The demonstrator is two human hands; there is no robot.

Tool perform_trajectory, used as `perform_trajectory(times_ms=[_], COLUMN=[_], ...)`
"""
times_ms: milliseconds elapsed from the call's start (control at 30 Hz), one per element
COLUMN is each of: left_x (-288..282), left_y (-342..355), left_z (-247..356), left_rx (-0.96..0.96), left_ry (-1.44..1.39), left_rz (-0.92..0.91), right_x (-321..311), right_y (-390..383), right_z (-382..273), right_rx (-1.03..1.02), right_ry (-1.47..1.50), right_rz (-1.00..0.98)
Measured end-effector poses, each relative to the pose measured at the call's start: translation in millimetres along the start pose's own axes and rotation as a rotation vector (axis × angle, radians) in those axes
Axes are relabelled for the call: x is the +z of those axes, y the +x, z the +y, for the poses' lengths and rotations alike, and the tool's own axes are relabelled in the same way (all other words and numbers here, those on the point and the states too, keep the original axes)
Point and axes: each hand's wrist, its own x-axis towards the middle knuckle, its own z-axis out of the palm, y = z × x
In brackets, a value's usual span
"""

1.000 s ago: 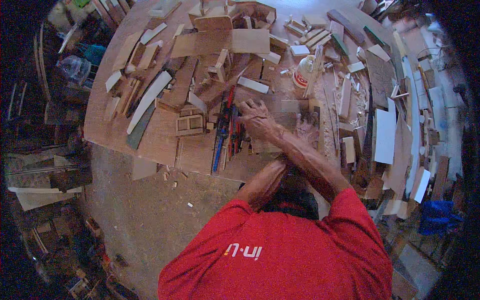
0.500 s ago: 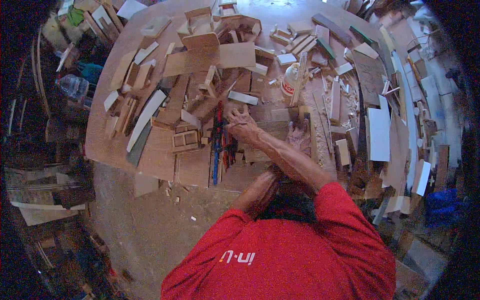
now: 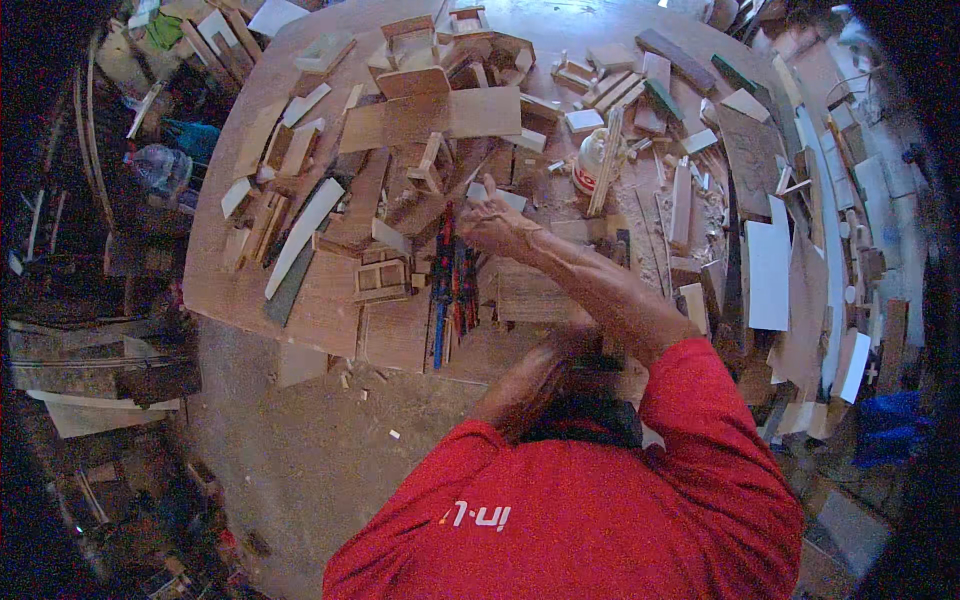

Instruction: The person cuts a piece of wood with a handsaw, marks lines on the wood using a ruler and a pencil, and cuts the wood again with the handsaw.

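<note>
My right hand [image 3: 497, 224] is raised over the middle of a round wooden workbench [image 3: 240, 300], fingers loosely curled and thumb up. A small pale wood offcut [image 3: 505, 196] lies right at its fingertips; whether the hand grips anything cannot be made out. Just left of the hand lie red and blue bar clamps [image 3: 450, 290], and beside them a small wooden frame [image 3: 380, 280]. My forearms cross: the left forearm [image 3: 530, 375] runs under the right one, which hides the left hand.
Wood offcuts, boards and small wooden assemblies cover the bench. A white and red bottle [image 3: 590, 165] stands beyond the hand. A white panel [image 3: 768, 275] lies at the right. Scrap wood and a clear plastic bottle [image 3: 160, 170] crowd the left floor.
My right hand has lifted off the bench and its fingers have curled. My left hand, earlier seen beside it, has slipped out of sight under the right forearm. The view has shifted.
</note>
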Motion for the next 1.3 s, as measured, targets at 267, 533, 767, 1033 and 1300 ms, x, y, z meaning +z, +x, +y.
perform_trajectory(times_ms=[267, 533, 767, 1033, 1300], left_x=[6.4, 23.1, 10.5, -1.2, 0.9], left_y=[61.9, 108.9, 112.4, 103.9, 109.4], left_z=[8.9, 2.1, 14.1, 20.0, 37.7], left_rx=[0.21, 0.411, 0.612, 0.51, 0.332], left_ry=[0.055, -0.007, 0.713, 0.579, 0.714], left_rz=[0.154, 0.263, 0.187, 0.03, -0.065], right_x=[-111.8, -133.6, -79.9, -75.3, -64.8], right_y=[-102.5, -290.8, -352.9, -361.9, -352.2], right_z=[4.7, -10.0, -50.1, -65.5, -61.8], right_rx=[0.262, 1.257, 1.469, 1.398, 1.715], right_ry=[0.623, 1.187, 1.629, 1.311, 1.038], right_rz=[0.475, 0.88, 1.232, 1.392, 1.136])
